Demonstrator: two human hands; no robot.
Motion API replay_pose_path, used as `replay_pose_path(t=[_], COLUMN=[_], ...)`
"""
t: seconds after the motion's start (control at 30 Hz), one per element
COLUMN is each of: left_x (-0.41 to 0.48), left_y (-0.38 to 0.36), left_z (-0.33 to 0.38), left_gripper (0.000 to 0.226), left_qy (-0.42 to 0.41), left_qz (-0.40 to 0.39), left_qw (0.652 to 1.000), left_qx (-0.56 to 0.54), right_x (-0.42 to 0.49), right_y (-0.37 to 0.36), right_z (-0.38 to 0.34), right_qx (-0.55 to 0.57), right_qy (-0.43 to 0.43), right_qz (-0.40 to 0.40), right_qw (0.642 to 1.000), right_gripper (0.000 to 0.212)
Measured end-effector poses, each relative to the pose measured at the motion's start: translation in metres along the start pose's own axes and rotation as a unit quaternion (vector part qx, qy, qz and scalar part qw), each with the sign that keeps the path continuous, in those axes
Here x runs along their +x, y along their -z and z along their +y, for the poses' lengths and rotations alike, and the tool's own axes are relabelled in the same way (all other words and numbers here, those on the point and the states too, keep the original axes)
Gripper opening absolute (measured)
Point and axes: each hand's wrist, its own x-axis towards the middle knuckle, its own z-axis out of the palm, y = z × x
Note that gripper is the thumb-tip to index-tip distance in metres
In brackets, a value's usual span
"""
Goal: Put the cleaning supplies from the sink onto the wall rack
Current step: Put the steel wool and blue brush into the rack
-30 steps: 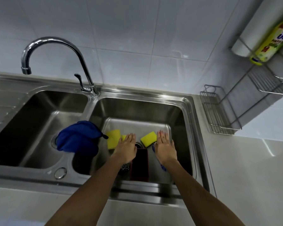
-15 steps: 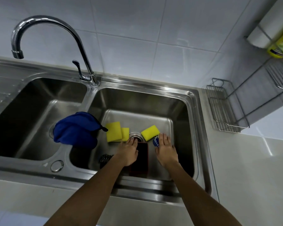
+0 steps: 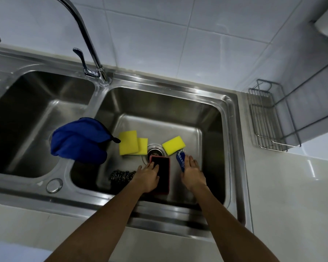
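The pale surface point(image 3: 292, 195) carried a double-bowl steel sink point(image 3: 233, 129), with a curved faucet point(image 3: 87, 40) standing behind the divider between the bowls. On the tiled wall to the right hung the wire wall rack point(image 3: 267, 118), its lower basket just above the surface and well apart from everything in the sink.

A blue cloth point(image 3: 78, 140) lay bunched over the divider, spilling toward the right bowl. In the right bowl, a dark scrubbing block with a red edge point(image 3: 164, 173) lay just in front of the drain point(image 3: 153, 151). Two yellow sponges point(image 3: 131, 143) sat overlapped to the left of the drain, and a third yellow sponge point(image 3: 173, 145) lay tilted on its right side. A steel wool scourer point(image 3: 119, 176) rested near the front wall of the bowl, left of the dark block. A blue-and-white brush point(image 3: 180, 160) lay just in front of the third sponge.

The left hand point(image 3: 147, 177) rested on the left side of the dark block, its fingers point(image 3: 152, 165) extended and close together over the block's top, not curled around it. The right hand point(image 3: 192, 173) lay over the brush, fingers point(image 3: 191, 160) slightly spread; whether they gripped the brush could not be told.
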Motion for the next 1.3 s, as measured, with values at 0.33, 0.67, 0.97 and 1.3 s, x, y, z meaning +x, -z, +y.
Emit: replay_pose_path(t=[0.33,0.67,0.97,1.3], left_x=[0.006,0.021,0.032,0.034], left_y=[0.003,-0.007,-0.002,0.001], left_z=[-0.016,-0.003,-0.013,-0.025], left_gripper=[0.059,0.058,0.060,0.052], left_qy=[0.038,0.054,0.094,0.129], left_qz=[0.020,0.023,0.125,0.160], left_qw=[0.998,0.997,0.986,0.976], left_qx=[-0.046,-0.050,-0.050,-0.067], right_x=[0.023,0.036,0.054,0.078], right_y=[0.000,-0.014,-0.013,-0.013], right_z=[-0.012,0.002,0.000,-0.012], right_qx=[-0.027,-0.083,-0.079,-0.077], right_qy=[0.032,0.031,0.064,0.090], right_qz=[-0.007,-0.046,-0.014,-0.017], right_qw=[0.999,0.995,0.995,0.993], right_gripper=[0.067,0.069,0.069,0.068])
